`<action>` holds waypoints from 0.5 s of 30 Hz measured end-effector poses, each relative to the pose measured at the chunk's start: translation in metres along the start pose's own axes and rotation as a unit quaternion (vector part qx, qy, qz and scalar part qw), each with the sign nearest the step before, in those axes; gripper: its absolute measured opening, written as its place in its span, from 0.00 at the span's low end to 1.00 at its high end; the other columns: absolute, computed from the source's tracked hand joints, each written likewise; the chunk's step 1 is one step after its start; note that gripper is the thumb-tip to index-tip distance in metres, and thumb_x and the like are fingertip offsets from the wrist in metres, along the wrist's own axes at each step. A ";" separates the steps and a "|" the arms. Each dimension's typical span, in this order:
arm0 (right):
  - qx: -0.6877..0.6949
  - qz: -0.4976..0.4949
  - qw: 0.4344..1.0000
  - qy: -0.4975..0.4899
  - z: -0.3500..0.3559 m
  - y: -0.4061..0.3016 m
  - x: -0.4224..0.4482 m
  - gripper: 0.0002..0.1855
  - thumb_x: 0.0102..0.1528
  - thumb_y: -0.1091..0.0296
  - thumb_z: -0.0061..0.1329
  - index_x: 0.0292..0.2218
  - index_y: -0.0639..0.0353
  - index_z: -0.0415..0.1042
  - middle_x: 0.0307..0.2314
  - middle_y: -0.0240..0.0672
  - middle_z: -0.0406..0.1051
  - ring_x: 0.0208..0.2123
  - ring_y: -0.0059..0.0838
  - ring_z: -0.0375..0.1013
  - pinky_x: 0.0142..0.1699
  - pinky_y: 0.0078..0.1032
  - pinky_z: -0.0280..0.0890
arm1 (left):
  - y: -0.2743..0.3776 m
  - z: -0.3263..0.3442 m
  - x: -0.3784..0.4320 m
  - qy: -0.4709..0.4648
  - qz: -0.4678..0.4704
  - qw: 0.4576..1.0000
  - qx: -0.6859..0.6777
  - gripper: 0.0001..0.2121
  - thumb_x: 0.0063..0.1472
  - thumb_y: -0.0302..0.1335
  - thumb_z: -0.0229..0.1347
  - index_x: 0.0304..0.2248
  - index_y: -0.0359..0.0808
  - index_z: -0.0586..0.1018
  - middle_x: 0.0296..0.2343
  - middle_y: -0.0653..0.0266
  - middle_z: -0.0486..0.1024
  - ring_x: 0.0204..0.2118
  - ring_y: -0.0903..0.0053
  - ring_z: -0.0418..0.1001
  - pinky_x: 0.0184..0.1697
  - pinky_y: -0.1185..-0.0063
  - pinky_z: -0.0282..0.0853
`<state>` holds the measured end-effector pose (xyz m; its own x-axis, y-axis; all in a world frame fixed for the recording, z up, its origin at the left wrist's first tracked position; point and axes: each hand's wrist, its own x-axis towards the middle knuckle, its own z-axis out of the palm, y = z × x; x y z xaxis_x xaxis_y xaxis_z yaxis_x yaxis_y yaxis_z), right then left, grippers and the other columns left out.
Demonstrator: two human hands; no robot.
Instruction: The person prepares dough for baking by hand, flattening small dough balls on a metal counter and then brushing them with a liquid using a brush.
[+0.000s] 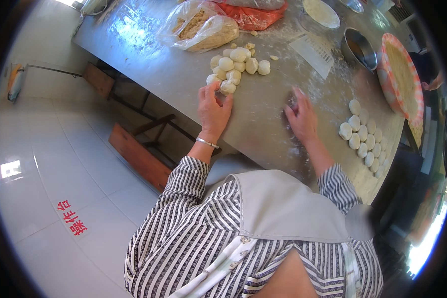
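My left hand [214,110] reaches to the near edge of a cluster of pale dough balls [226,64], its thumb and fingers around the nearest ball [227,88]; whether it grips that ball firmly is hard to tell. My right hand [302,116] is over the floured metal table [260,115], fingers apart, holding nothing. To its right, several flattened dough rounds [362,133] lie in slanting rows. Small dough scraps [250,46] lie behind the cluster.
Behind the balls stands a clear plastic bag of brown crumbly filling [197,31], beside a red bag [251,18]. A white slotted scraper [313,55], a metal bowl [358,49], a flour bowl [321,14] and a red-checked basin [401,79] are farther right. Another person's hand [433,82] shows beyond.
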<state>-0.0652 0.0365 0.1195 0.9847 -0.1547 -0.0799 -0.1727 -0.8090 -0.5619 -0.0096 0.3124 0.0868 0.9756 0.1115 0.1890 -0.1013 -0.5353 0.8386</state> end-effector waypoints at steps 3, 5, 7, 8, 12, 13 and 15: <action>-0.059 -0.094 0.994 0.019 0.025 -0.017 0.054 0.39 0.57 0.59 0.56 0.67 0.45 0.56 0.62 0.39 0.62 0.56 0.41 0.69 0.59 0.36 0.67 | -0.001 0.010 0.002 -0.003 0.005 0.999 0.045 0.24 0.53 0.28 0.68 0.50 0.42 0.76 0.41 0.65 0.71 0.26 0.78 0.71 0.33 0.77 0.72; -0.094 -0.124 0.987 0.030 0.039 -0.033 0.082 0.41 0.57 0.57 0.56 0.67 0.44 0.54 0.62 0.38 0.62 0.62 0.42 0.64 0.63 0.36 0.64 | -0.010 0.016 0.004 0.008 0.027 0.996 0.085 0.25 0.52 0.30 0.69 0.50 0.43 0.77 0.41 0.65 0.70 0.27 0.77 0.72 0.34 0.76 0.73; -0.113 -0.138 0.984 0.020 0.044 -0.043 0.100 0.38 0.56 0.57 0.57 0.65 0.46 0.59 0.61 0.37 0.64 0.59 0.43 0.67 0.60 0.36 0.66 | -0.007 0.016 0.007 0.009 0.016 0.995 0.099 0.25 0.51 0.32 0.69 0.49 0.44 0.77 0.41 0.65 0.70 0.31 0.73 0.74 0.35 0.73 0.74; -0.123 -0.144 0.982 0.017 0.045 -0.046 0.105 0.37 0.56 0.56 0.58 0.63 0.46 0.61 0.60 0.37 0.64 0.58 0.43 0.68 0.59 0.36 0.67 | -0.005 0.016 0.007 0.008 0.011 0.994 0.105 0.24 0.51 0.33 0.70 0.48 0.44 0.77 0.41 0.65 0.70 0.33 0.72 0.75 0.36 0.72 0.74; -0.038 -0.045 0.998 -0.023 0.042 -0.055 0.110 0.28 0.54 0.57 0.60 0.54 0.51 0.70 0.52 0.38 0.69 0.49 0.44 0.74 0.52 0.37 0.71 | 0.003 0.013 0.005 0.001 -0.003 0.994 0.109 0.23 0.50 0.32 0.70 0.45 0.44 0.76 0.42 0.63 0.69 0.40 0.64 0.75 0.38 0.67 0.74; -0.032 -0.045 0.998 -0.009 0.043 -0.051 0.106 0.26 0.53 0.58 0.60 0.52 0.52 0.71 0.50 0.39 0.71 0.46 0.44 0.75 0.51 0.37 0.71 | 0.006 0.011 0.005 -0.003 0.006 0.994 0.109 0.22 0.49 0.31 0.70 0.44 0.43 0.75 0.43 0.63 0.69 0.41 0.63 0.75 0.38 0.66 0.74; 0.003 -0.057 0.998 0.000 0.042 -0.041 0.093 0.23 0.53 0.59 0.59 0.49 0.54 0.73 0.45 0.41 0.74 0.42 0.42 0.76 0.47 0.36 0.72 | 0.004 0.011 0.005 0.004 0.046 0.995 0.090 0.22 0.49 0.30 0.70 0.42 0.42 0.73 0.42 0.62 0.70 0.40 0.63 0.75 0.37 0.66 0.74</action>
<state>0.0343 0.0791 0.1003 0.9980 -0.0613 -0.0154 -0.0591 -0.8182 -0.5718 -0.0027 0.3018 0.0853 0.9623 0.0604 0.2650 -0.1533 -0.6847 0.7125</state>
